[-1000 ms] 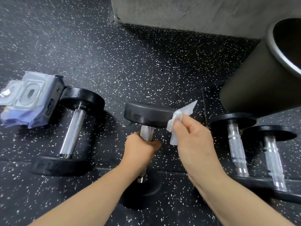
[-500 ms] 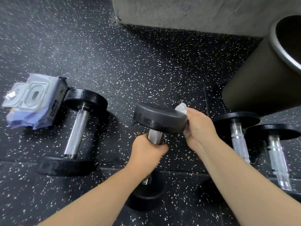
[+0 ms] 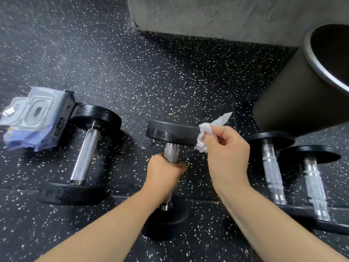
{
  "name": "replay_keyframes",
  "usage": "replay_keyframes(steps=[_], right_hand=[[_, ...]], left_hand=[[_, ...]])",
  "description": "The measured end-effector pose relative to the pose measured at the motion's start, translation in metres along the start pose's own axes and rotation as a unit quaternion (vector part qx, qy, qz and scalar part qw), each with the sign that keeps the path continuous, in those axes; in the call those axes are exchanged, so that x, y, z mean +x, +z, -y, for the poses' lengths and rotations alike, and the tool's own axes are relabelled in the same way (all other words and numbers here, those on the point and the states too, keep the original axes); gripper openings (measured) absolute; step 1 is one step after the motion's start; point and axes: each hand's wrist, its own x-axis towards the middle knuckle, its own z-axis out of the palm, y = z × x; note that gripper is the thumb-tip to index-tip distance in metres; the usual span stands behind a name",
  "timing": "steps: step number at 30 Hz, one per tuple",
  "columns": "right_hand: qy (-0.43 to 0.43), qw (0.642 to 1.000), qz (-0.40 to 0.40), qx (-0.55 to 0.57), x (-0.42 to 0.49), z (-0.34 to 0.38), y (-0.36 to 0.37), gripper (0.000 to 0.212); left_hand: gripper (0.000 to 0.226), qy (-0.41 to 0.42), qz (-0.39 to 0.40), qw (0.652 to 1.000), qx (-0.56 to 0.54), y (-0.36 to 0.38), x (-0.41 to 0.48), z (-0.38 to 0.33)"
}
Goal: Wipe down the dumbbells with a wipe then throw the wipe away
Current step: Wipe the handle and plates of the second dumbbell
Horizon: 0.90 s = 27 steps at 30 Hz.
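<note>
A black dumbbell (image 3: 171, 132) with a knurled steel handle is tilted up off the speckled floor, its far head raised. My left hand (image 3: 164, 172) grips the handle just below that head. My right hand (image 3: 227, 153) pinches a crumpled white wipe (image 3: 204, 134) against the right rim of the raised head. Another dumbbell (image 3: 86, 148) lies to the left. Two more dumbbells (image 3: 272, 165) (image 3: 311, 178) lie side by side to the right.
A pack of wipes (image 3: 35, 120) lies at the far left, touching the left dumbbell's head. A tall black bin (image 3: 302, 91) stands at the upper right. A grey concrete block (image 3: 217, 16) closes off the back.
My right hand has drawn the wipe back from behind the raised head to its right rim, and the wipe's free corner shows again. The left hand keeps its grip on the handle.
</note>
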Motion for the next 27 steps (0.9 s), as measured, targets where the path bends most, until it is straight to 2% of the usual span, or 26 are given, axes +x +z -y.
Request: replay_keyframes(steps=[3, 7, 11, 14, 16, 20, 23, 27], right_hand=[[0.063, 0.998, -0.015, -0.017, 0.018, -0.009, 0.001, 0.031], [0.036, 0.998, -0.037, -0.021, 0.006, -0.009, -0.001, 0.023], [-0.138, 0.990, 0.012, -0.027, -0.024, -0.002, 0.007, 0.024], [-0.285, 0.953, 0.028, -0.098, -0.026, 0.001, 0.015, 0.019], [-0.329, 0.936, 0.031, -0.121, -0.017, -0.003, 0.014, 0.016], [-0.300, 0.946, 0.040, -0.119, 0.001, -0.015, -0.005, 0.025], [-0.258, 0.957, 0.027, -0.133, 0.005, -0.023, -0.013, 0.025], [-0.296, 0.948, 0.009, -0.119, -0.005, -0.014, -0.007, 0.019]], left_hand=[[0.021, -0.007, 0.004, 1.000, 0.002, 0.003, -0.002, -0.001], [0.019, 0.000, 0.001, 1.000, 0.025, 0.002, -0.003, -0.001], [0.017, 0.000, -0.005, 1.000, 0.017, -0.001, -0.003, -0.001], [0.013, 0.011, -0.006, 1.000, 0.012, -0.005, -0.005, -0.003], [0.012, 0.000, -0.001, 1.000, -0.003, -0.005, -0.004, -0.006], [0.022, -0.029, -0.009, 1.000, -0.010, -0.003, -0.001, -0.005], [0.022, -0.009, -0.002, 1.000, -0.003, -0.003, -0.003, -0.004], [0.019, 0.007, 0.001, 1.000, 0.012, -0.002, -0.005, -0.004]])
